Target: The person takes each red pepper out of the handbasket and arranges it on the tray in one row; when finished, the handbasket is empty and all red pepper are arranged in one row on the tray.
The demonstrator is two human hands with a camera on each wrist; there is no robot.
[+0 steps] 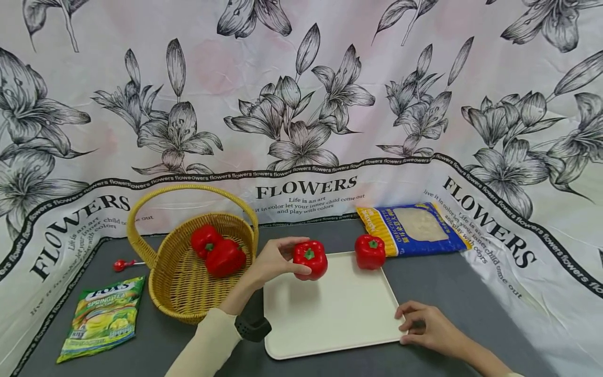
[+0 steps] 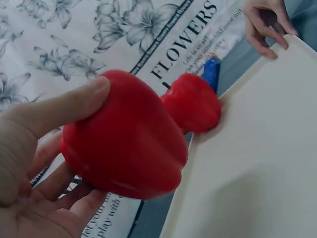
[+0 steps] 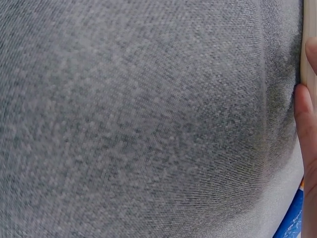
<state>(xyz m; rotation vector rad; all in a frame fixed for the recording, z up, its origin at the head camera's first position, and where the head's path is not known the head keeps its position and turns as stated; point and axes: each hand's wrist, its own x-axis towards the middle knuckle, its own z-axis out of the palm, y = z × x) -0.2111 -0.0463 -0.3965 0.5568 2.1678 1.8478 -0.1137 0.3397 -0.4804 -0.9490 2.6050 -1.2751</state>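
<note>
The left hand (image 1: pixel 275 259) pinches a red pepper (image 1: pixel 314 262) between thumb and fingers, holding it over the upper left part of a white tray (image 1: pixel 344 309) at the centre of the frame. In the left wrist view, the thumb lies on one side and the fingers support the other. The skin looks smooth and rounded, so a loosened thumb could let the pepper slip and roll.

At the tray's upper right corner sits another pepper (image 1: pixel 369 252), apparently partly over the rim; a knock from the held one, or a jolt to the tray, might tip it off towards the pasta bag (image 1: pixel 386 230) behind.

At lower right, the right hand (image 1: pixel 431 327) touches the tray's edge with its fingertips; whether they pinch the rim or merely rest against it, I cannot tell. Uneven pressure there could slide or tilt the tray.

The basket (image 1: pixel 165 293), left of centre with two peppers (image 1: pixel 226 259) inside, stands near the left forearm; a sleeve or watch (image 1: pixel 253 323) brushing it could shift it.
</note>
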